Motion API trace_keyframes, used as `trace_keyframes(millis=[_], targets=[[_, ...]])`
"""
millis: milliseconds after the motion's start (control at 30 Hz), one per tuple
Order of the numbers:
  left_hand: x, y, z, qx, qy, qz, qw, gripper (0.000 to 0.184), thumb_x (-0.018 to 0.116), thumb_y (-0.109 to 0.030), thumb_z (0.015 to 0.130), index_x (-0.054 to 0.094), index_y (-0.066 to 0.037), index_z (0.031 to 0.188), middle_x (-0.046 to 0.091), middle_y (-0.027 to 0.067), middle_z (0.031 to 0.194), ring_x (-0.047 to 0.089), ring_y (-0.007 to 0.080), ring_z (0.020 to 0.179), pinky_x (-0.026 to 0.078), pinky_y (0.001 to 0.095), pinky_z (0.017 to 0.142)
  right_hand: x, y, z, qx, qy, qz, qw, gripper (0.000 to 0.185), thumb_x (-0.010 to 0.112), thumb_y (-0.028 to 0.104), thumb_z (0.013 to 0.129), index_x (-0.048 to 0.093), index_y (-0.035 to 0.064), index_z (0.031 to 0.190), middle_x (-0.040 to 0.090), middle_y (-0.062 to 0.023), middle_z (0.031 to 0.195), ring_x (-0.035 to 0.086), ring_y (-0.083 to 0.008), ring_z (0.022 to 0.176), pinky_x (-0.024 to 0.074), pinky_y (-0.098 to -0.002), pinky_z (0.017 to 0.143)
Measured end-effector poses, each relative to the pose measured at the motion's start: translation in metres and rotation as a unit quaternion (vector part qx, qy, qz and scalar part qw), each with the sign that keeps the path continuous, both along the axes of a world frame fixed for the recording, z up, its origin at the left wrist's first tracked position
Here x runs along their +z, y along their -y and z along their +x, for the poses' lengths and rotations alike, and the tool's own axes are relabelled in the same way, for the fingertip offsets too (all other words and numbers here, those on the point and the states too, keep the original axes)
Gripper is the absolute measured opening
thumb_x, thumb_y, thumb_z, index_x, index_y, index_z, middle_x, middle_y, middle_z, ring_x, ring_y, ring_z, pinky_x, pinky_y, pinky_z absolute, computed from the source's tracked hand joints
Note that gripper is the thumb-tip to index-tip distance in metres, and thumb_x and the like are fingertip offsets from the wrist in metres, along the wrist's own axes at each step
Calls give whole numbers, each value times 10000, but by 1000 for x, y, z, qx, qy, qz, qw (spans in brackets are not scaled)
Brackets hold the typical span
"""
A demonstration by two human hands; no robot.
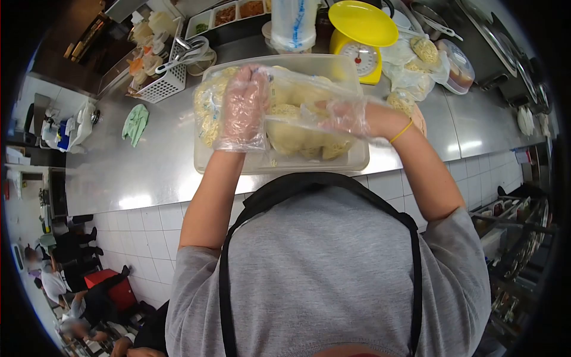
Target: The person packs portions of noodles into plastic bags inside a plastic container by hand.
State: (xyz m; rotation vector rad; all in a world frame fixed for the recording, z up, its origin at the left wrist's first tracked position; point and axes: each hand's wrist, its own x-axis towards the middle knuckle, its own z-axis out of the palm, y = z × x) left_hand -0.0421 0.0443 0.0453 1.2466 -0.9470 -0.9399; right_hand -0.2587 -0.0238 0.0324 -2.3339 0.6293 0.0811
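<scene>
Both my hands wear clear plastic gloves over a large translucent tub [282,163]. My left hand [245,104] is at the tub's left part, back up, with fingers together and bent at a clear plastic bag [297,74]. The bag stretches across towards my right hand [345,116], whose fingers are blurred at its other side. Under the hands lie bagged pale noodle portions [288,134]. Loose-looking noodles in a bag [208,110] fill the tub's left end, partly hidden by my left hand.
Behind the tub stand a yellow scale [357,56], a plastic bag roll [293,27] and ingredient trays [226,15]. A white basket [160,86] and green cloth [135,124] are left; noodle bags [423,50] and a lidded container [457,68] right. People [56,282] appear far lower left.
</scene>
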Motion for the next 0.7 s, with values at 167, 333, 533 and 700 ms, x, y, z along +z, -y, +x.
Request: trace_keyframes(millis=[167, 333, 533, 700], targets=[[33, 13, -2, -61, -27, -43, 997, 93, 512, -151, 869, 534, -62, 879, 401, -77, 625, 298, -4, 488, 231, 165, 422, 52, 2, 1, -128, -178, -85, 972, 512, 452, 445, 847, 470, 67, 1191, 537, -195, 1103, 523, -328, 995, 396, -361, 878], [0, 20, 20, -70, 426, -102, 896, 101, 495, -151, 873, 522, -53, 864, 454, -23, 645, 425, 46, 544, 366, 207, 496, 28, 3, -6, -90, -145, -177, 969, 405, 567, 346, 776, 540, 68, 1069, 595, -184, 928, 565, -333, 862, 441, -372, 778], [11, 13, 15, -85, 289, -3, 953, 117, 475, -172, 885, 511, -61, 887, 481, -6, 666, 455, 59, 561, 389, 213, 522, 28, -14, 35, -33, -49, -159, 986, 374, 638, 80, 647, 573, 76, 1015, 583, -144, 1006, 565, -313, 889, 448, -353, 791], [3, 17, -3, -105, 29, 28, 994, 123, 473, -200, 884, 511, -83, 887, 478, -3, 646, 420, 74, 522, 339, 220, 468, -20, -9, 80, -20, 51, -129, 990, 421, 645, 90, 647, 571, 114, 1060, 570, -125, 1071, 560, -292, 940, 435, -350, 831]])
